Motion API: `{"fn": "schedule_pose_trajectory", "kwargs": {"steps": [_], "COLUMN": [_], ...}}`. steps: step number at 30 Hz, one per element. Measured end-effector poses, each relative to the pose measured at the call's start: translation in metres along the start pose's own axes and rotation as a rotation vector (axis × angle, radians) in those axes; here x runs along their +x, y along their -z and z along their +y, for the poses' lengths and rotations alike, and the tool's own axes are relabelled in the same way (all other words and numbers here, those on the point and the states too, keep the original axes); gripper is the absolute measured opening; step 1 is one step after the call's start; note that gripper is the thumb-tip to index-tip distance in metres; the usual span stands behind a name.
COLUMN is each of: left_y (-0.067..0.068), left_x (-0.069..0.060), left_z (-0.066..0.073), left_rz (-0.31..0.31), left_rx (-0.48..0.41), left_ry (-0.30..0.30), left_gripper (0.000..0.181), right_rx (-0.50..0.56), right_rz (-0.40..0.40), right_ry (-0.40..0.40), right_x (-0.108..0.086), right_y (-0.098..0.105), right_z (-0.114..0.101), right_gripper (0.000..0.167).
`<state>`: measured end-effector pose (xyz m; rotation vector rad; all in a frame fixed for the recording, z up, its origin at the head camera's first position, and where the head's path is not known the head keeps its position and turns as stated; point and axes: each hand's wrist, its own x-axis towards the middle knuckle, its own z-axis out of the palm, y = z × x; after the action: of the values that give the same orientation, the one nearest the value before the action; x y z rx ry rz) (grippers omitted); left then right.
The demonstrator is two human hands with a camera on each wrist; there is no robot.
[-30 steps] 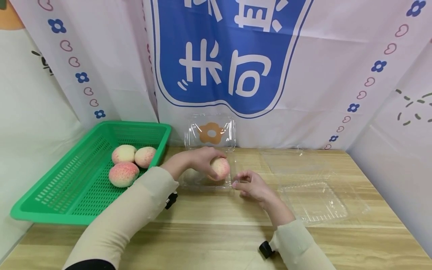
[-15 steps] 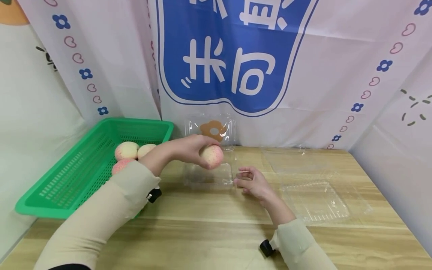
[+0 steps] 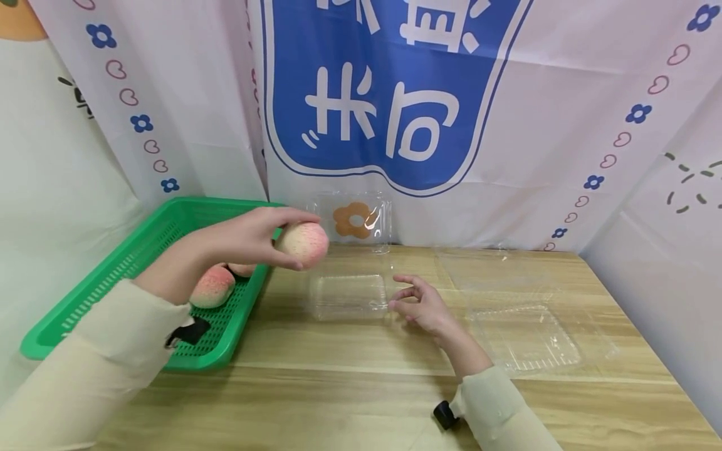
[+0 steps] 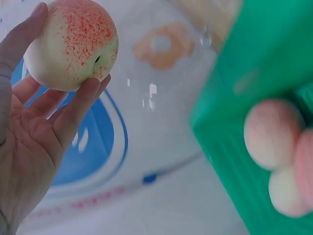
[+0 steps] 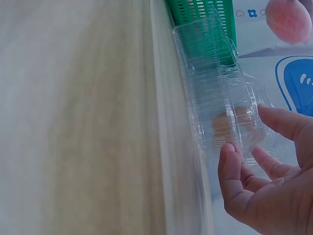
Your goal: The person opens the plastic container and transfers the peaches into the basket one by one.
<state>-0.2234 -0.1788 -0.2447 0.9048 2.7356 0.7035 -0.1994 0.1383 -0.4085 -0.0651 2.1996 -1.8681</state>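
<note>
My left hand (image 3: 239,238) grips a pale peach (image 3: 306,245) with pink speckles, thumb on one side and fingers on the other. It is in the air by the right rim of a green basket (image 3: 239,319). More peaches (image 3: 213,287) lie in the basket, partly covered by the left forearm; the left wrist view shows them blurred. A clear plastic clamshell box (image 3: 348,295) stands on the table with its lid raised at the back. At that box's right front corner is my right hand (image 3: 425,311), fingers apart and loosely bent; whether a fingertip touches the plastic, I cannot tell.
Another clear plastic box (image 3: 524,338) lies opened flat on the right side of the wooden table (image 3: 350,388). A printed cloth (image 3: 507,144) hangs behind the table, close to the raised lid.
Still holding the peach, my left hand has moved left and up, from over the clear box to the basket's edge. My right hand has stayed by the box, its fingers spreading slightly.
</note>
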Motion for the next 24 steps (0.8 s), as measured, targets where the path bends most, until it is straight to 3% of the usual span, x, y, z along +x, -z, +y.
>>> {"fn": "schedule_pose_trajectory", "kwargs": {"steps": [6,11,16,24], "left_y": [0.027,0.035,0.038,0.04], "left_x": [-0.041,-0.069,-0.083,-0.098], "left_z": [-0.018,-0.044,-0.069,-0.101], "left_rz": [0.07,0.165,0.195,0.142], "left_rx": [0.012,0.064,0.053,0.04], "left_ry": [0.113,0.169,0.167,0.239], "left_gripper": [0.076,0.073,0.072,0.075], "right_rx": [-0.008,-0.018,-0.006,0.001], "right_rz": [0.0,-0.014,-0.019,-0.029], "right_ry": [0.011,0.013,0.006,-0.01], "right_x": [0.0,0.0,0.0,-0.002], "right_y": [0.001,0.002,0.002,0.002], "right_z": [0.0,0.0,0.0,0.0], "right_gripper": [0.063,0.063,0.063,0.064]}}
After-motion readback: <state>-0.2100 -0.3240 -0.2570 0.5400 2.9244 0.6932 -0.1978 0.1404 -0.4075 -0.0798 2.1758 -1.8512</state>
